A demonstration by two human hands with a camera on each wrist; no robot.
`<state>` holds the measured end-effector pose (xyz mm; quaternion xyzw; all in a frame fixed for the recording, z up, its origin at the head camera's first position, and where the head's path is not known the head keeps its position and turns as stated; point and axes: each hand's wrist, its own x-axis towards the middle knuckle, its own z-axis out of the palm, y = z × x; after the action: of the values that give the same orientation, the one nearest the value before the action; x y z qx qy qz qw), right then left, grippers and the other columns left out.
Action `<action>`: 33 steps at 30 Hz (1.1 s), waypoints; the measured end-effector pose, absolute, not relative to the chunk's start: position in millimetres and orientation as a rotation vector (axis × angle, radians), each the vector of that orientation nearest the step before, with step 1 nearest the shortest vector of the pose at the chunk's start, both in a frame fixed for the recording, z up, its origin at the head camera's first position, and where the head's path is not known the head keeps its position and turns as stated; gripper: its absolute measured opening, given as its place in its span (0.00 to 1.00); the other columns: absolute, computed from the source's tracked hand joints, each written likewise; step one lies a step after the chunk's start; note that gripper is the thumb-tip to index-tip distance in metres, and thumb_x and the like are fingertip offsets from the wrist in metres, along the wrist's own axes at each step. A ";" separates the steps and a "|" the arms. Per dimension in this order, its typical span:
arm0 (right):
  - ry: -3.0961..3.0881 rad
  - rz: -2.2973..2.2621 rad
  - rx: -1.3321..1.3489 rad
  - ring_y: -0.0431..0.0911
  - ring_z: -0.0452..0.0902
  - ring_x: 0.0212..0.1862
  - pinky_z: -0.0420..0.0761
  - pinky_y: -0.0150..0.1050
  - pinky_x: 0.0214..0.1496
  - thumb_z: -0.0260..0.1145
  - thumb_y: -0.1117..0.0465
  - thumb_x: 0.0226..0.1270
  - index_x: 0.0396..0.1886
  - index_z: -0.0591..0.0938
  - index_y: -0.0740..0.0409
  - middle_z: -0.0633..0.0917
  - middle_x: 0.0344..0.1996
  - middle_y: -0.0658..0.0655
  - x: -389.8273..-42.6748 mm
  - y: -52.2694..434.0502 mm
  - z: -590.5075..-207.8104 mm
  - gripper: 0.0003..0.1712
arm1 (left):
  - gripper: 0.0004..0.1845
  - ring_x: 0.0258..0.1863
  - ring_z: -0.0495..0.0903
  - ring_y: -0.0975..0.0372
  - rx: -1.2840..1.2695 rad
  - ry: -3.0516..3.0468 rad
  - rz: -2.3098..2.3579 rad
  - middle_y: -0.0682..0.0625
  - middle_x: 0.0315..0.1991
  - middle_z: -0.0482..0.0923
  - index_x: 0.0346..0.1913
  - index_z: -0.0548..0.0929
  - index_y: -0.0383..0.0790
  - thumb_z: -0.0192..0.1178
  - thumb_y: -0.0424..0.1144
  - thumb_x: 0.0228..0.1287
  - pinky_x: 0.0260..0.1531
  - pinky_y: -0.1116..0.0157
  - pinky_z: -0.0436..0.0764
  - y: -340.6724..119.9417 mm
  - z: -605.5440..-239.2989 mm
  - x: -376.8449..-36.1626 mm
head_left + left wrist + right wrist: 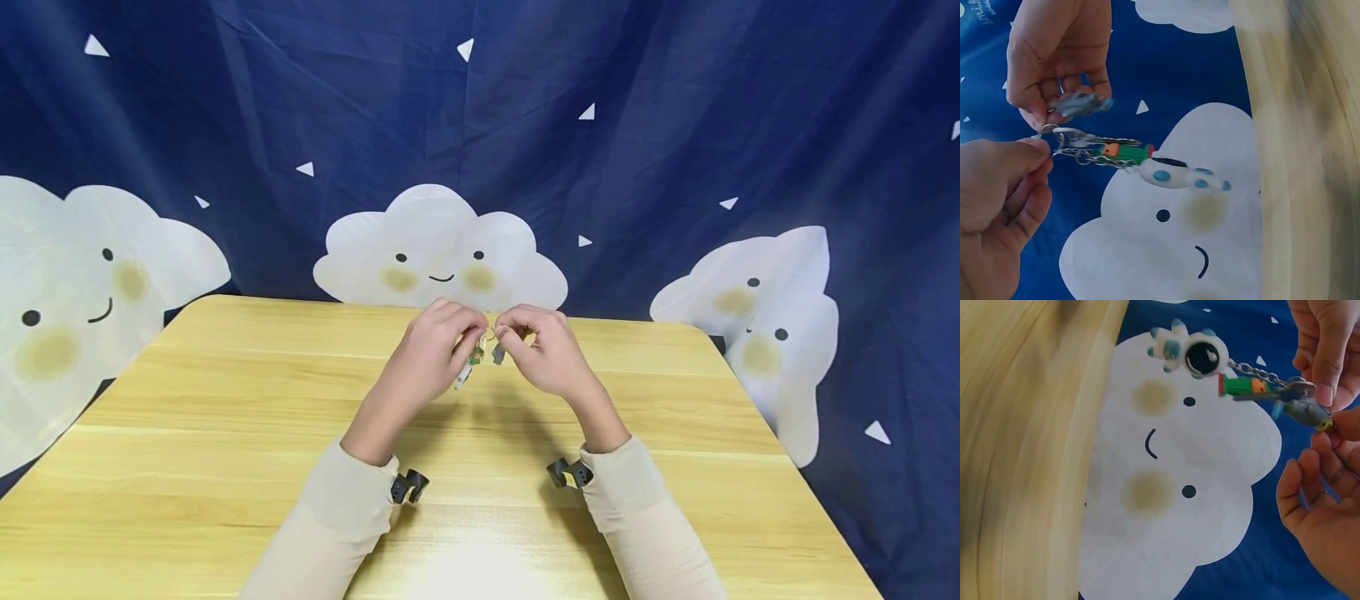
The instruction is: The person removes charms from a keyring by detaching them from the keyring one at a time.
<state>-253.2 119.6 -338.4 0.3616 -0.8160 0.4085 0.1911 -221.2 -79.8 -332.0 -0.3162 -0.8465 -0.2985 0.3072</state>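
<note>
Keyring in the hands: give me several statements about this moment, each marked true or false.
1. Both hands are raised above the wooden table. True.
2. The keyring lies flat on the table. False: it is held in the air between the left hand and the right hand.
3. A white astronaut charm hangs from the keyring by a chain. True.
4. The right hand is idle and holds nothing. False: it pinches a small grey piece next to the ring.
5. A small green figure is also on the keyring. True.
</note>
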 end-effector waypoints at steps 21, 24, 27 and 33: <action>-2.250 1.353 0.982 0.44 0.75 0.30 0.76 0.39 0.32 0.63 0.67 0.71 0.33 0.87 0.56 0.83 0.25 0.50 -249.7 119.7 -333.9 0.08 | 0.03 0.31 0.82 0.63 -0.704 -2.164 -1.258 0.51 0.31 0.86 0.41 0.88 0.37 0.66 0.32 0.70 0.35 0.65 0.82 -82.4 -335.4 -226.5; -2.252 1.343 1.009 0.43 0.75 0.30 0.76 0.37 0.32 0.63 0.67 0.71 0.32 0.87 0.56 0.83 0.26 0.48 -249.5 119.8 -334.0 0.08 | 0.03 0.32 0.81 0.61 -0.766 -2.141 -1.119 0.49 0.31 0.85 0.41 0.88 0.35 0.65 0.30 0.70 0.33 0.64 0.82 -82.4 -334.3 -225.9; -2.251 1.336 1.038 0.43 0.76 0.31 0.76 0.37 0.33 0.63 0.68 0.71 0.32 0.87 0.57 0.84 0.27 0.48 -249.0 119.7 -334.2 0.08 | 0.03 0.33 0.80 0.59 -0.817 -2.142 -1.031 0.47 0.32 0.85 0.40 0.87 0.34 0.64 0.28 0.69 0.35 0.64 0.82 -82.6 -332.7 -224.7; -2.253 1.338 1.065 0.43 0.77 0.32 0.78 0.38 0.35 0.62 0.68 0.71 0.32 0.87 0.57 0.85 0.29 0.47 -248.9 119.5 -334.2 0.09 | 0.03 0.35 0.80 0.58 -0.833 -2.186 -0.992 0.47 0.33 0.84 0.41 0.87 0.33 0.64 0.28 0.70 0.38 0.63 0.82 -82.5 -330.6 -222.2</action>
<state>-248.9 119.5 -334.2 0.3719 -0.7868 0.4673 0.1558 -222.2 -82.5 -330.6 -0.3133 -0.8218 -0.3729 0.2955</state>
